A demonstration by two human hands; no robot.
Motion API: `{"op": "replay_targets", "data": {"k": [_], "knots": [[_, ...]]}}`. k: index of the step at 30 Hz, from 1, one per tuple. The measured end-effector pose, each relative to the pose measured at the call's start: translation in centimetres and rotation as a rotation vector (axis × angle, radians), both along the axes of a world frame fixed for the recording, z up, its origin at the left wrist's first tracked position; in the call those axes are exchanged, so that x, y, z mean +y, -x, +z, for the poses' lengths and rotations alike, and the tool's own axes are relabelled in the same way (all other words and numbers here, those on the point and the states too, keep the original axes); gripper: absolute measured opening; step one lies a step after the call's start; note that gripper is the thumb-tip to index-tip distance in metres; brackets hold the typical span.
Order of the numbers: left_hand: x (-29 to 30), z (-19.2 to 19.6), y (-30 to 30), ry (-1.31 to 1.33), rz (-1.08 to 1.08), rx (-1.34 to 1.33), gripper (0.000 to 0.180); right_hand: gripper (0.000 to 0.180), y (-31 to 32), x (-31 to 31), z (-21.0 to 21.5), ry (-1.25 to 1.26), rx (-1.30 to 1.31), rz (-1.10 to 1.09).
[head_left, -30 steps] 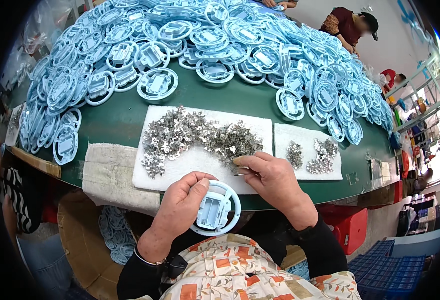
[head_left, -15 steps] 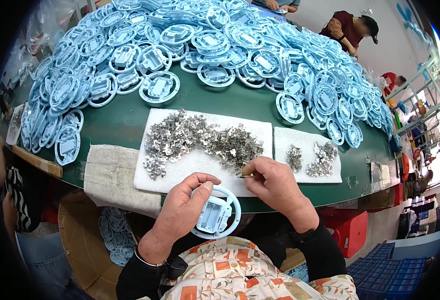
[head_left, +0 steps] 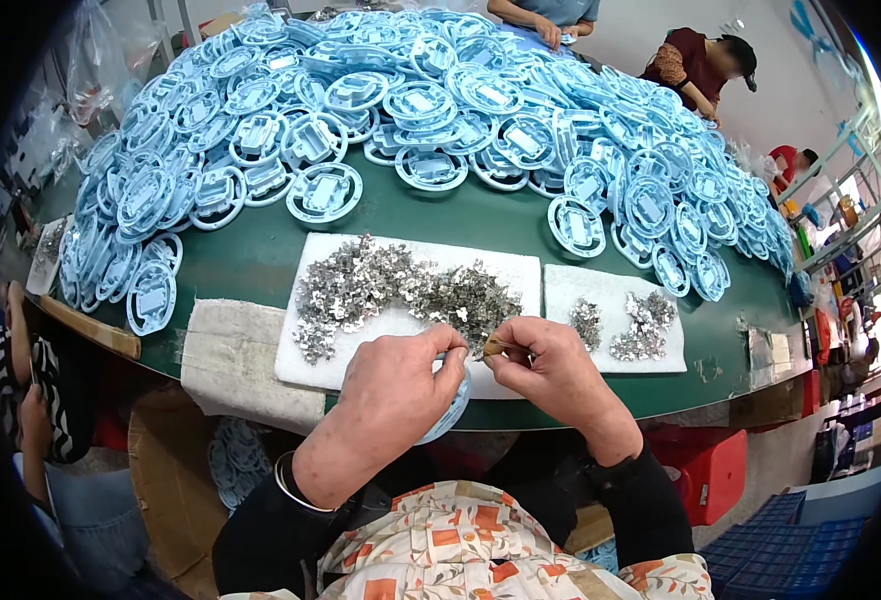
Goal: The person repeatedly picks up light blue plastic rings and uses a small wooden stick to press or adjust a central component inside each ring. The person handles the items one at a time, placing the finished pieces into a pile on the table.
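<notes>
My left hand [head_left: 386,395] is closed on a light-blue round plastic frame [head_left: 453,412]. Most of that frame is hidden behind the hand, with only its right rim showing. Close by on the right, my right hand [head_left: 556,375] pinches a small metal piece [head_left: 509,346] between thumb and fingers; its shape is mostly covered. Both hands are at the near edge of a white foam pad [head_left: 306,370], their fingertips a short way apart. On the pad lies a heap of small shiny metal pieces [head_left: 356,290].
A large pile of light-blue round frames [head_left: 421,105] covers the far side of the green table [head_left: 251,250]. A smaller pad [head_left: 676,355] with metal pieces lies right, a folded cloth [head_left: 241,350] left. Below are a cardboard box [head_left: 166,480] and red stool [head_left: 706,470]. Other people work nearby.
My left hand has turned and moved right and up toward my right hand, tilting the blue frame so its inner face no longer shows. The right hand stays nearly in place.
</notes>
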State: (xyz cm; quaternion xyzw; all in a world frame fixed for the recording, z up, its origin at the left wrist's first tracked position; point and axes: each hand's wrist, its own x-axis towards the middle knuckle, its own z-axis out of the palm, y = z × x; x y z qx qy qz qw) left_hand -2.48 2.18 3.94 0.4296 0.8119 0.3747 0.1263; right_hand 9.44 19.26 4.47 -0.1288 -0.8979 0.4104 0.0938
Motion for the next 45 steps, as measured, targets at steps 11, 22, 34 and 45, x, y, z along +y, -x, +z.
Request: {"op": "replay_targets", "data": {"k": [11,22,34,45], "knots": [[0.8,0.3,0.6,0.079,-0.078,-0.002,0.018,0.011,-0.1,0.0,-0.2,-0.259,0.115,0.094],[1.5,0.6,1.6,0.137,0.057,0.06,0.019,0.011,0.1,0.8,-0.5,-0.325,0.108,0.039],[-0.6,0.3,1.5,0.058,-0.205,-0.638,0.028,0.021,-1.2,-0.5,0.5,-0.36,0.403,0.119],[-1.4,-0.5,0.4,-0.085,-0.198,-1.343,0.023,0.028,-1.5,-1.1,0.3,-0.491,0.496,0.193]]}}
